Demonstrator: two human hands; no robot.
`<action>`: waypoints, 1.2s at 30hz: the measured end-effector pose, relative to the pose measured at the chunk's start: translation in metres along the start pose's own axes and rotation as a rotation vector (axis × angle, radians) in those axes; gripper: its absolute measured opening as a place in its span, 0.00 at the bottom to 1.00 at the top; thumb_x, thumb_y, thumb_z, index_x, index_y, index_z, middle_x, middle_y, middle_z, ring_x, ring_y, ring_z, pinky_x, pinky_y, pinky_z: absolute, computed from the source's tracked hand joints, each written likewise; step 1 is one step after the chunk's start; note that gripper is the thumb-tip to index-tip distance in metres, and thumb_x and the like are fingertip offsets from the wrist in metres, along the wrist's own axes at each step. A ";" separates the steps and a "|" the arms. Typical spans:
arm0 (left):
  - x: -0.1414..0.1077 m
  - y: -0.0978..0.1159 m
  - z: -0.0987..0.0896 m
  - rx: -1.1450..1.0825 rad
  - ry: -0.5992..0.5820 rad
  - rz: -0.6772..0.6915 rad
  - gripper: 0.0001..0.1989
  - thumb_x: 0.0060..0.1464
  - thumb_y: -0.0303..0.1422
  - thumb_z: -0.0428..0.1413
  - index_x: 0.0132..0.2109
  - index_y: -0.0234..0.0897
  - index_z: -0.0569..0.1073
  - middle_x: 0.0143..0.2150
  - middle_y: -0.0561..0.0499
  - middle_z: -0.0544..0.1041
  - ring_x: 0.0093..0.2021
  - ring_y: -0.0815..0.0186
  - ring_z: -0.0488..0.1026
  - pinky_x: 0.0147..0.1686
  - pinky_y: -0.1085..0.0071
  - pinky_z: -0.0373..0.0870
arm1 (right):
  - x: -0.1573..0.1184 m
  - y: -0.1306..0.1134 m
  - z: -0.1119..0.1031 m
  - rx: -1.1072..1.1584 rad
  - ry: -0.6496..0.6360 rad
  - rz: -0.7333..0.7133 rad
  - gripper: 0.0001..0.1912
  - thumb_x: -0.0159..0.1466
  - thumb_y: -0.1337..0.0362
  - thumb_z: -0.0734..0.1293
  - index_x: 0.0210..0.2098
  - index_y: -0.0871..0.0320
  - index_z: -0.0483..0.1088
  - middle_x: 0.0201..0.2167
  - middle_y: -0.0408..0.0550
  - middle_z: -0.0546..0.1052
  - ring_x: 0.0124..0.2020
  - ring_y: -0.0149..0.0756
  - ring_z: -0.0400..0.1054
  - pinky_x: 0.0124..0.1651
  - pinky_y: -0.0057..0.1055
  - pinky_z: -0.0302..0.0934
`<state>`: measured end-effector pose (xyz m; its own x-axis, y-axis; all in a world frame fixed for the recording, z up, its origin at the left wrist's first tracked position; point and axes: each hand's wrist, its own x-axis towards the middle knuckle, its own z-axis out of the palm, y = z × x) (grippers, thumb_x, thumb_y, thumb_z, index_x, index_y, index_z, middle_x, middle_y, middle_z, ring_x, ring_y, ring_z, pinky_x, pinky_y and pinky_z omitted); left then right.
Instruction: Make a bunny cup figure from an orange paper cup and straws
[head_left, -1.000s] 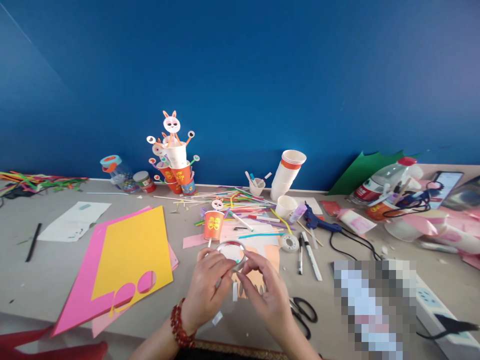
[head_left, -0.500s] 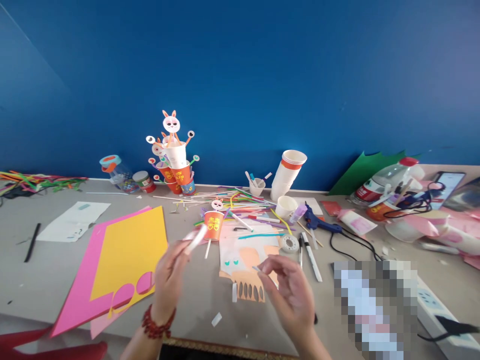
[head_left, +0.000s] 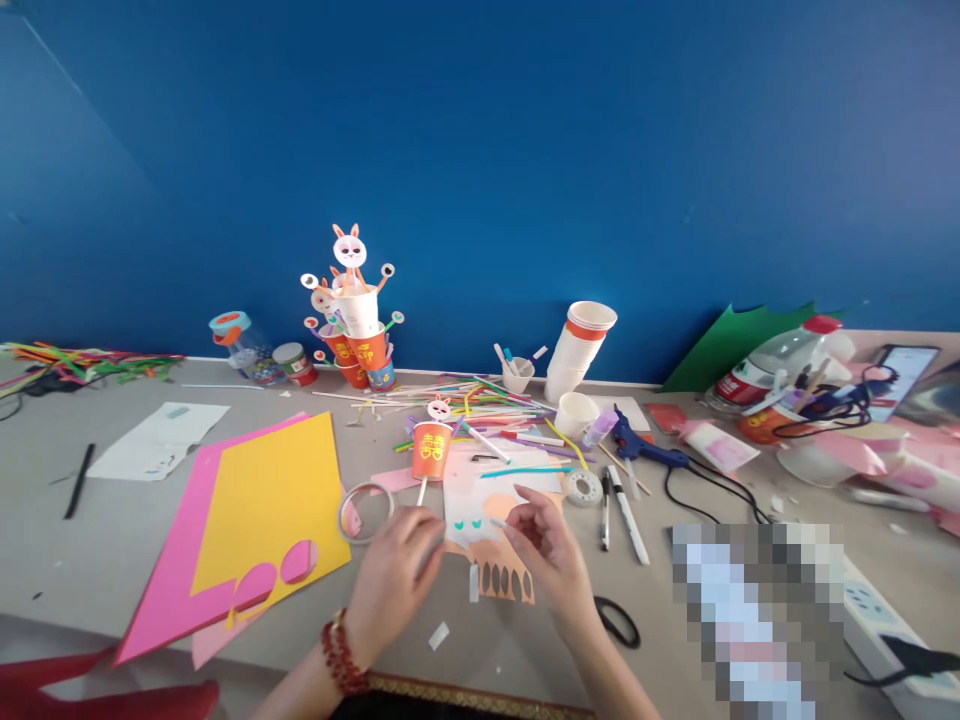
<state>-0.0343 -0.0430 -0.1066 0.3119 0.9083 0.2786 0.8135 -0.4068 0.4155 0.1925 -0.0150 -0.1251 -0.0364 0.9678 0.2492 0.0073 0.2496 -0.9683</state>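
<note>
My right hand (head_left: 546, 552) pinches a small strip of tape (head_left: 498, 523) between thumb and fingertips, above the orange cut paper sheet (head_left: 501, 553). Facing it from the left, my left hand (head_left: 399, 572) has bent fingers with the thumb a little apart, and nothing shows in it. Just behind the left hand is a roll of tape (head_left: 344, 520), partly over the yellow paper's edge. An orange paper cup (head_left: 430, 452) with a rabbit face (head_left: 439, 408) on top stands beyond. Two small green shapes (head_left: 469, 524) lie on white paper between the hands.
Yellow card (head_left: 270, 500) over pink card (head_left: 169, 560) lies left. Stacked rabbit cups (head_left: 367, 350) stand at the back. A blue glue gun (head_left: 645, 445), pens (head_left: 628, 515), a white tape roll (head_left: 584, 487) and black scissor handles (head_left: 618, 622) are to the right.
My left hand has let go of the tape roll, which now rests on the table, and has moved right and lower toward my right hand. The right hand has shifted slightly left, still pinching the strip.
</note>
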 end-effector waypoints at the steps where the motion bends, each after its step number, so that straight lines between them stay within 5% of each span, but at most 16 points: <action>1: 0.008 0.011 0.005 -0.035 -0.083 0.004 0.10 0.63 0.29 0.50 0.50 0.41 0.70 0.49 0.47 0.74 0.49 0.60 0.73 0.48 0.64 0.70 | 0.000 0.002 0.000 -0.010 0.003 0.004 0.19 0.65 0.63 0.66 0.55 0.57 0.64 0.32 0.45 0.74 0.31 0.35 0.70 0.34 0.31 0.68; 5: 0.038 0.033 0.022 0.072 -0.294 -0.107 0.08 0.62 0.29 0.51 0.47 0.37 0.70 0.49 0.47 0.73 0.44 0.60 0.75 0.41 0.65 0.72 | -0.004 0.007 -0.006 -0.044 0.031 0.011 0.19 0.65 0.62 0.66 0.55 0.57 0.64 0.32 0.46 0.74 0.31 0.35 0.71 0.35 0.32 0.68; 12: 0.061 0.034 0.026 0.208 -0.425 -0.130 0.08 0.60 0.28 0.51 0.47 0.37 0.68 0.50 0.46 0.72 0.46 0.61 0.74 0.39 0.68 0.70 | -0.011 0.010 -0.012 -0.050 0.047 0.037 0.19 0.65 0.61 0.66 0.55 0.57 0.64 0.32 0.46 0.74 0.30 0.34 0.70 0.33 0.30 0.67; 30: 0.064 0.031 0.029 0.217 -0.432 -0.050 0.07 0.56 0.26 0.51 0.43 0.37 0.69 0.45 0.46 0.73 0.45 0.58 0.74 0.39 0.66 0.69 | -0.015 0.016 -0.009 -0.033 0.075 0.023 0.19 0.67 0.61 0.65 0.56 0.56 0.64 0.34 0.46 0.74 0.32 0.34 0.71 0.35 0.29 0.70; 36: 0.061 0.030 0.030 0.208 -0.412 -0.042 0.07 0.57 0.26 0.51 0.43 0.37 0.67 0.44 0.46 0.73 0.44 0.58 0.73 0.39 0.66 0.68 | -0.016 0.020 -0.002 -0.160 0.020 -0.005 0.22 0.68 0.65 0.61 0.61 0.54 0.59 0.43 0.51 0.73 0.34 0.34 0.75 0.39 0.33 0.72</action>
<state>0.0236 0.0030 -0.1033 0.4116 0.9036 -0.1192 0.8975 -0.3791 0.2252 0.1949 -0.0254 -0.1485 -0.0166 0.9667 0.2555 0.1658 0.2547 -0.9527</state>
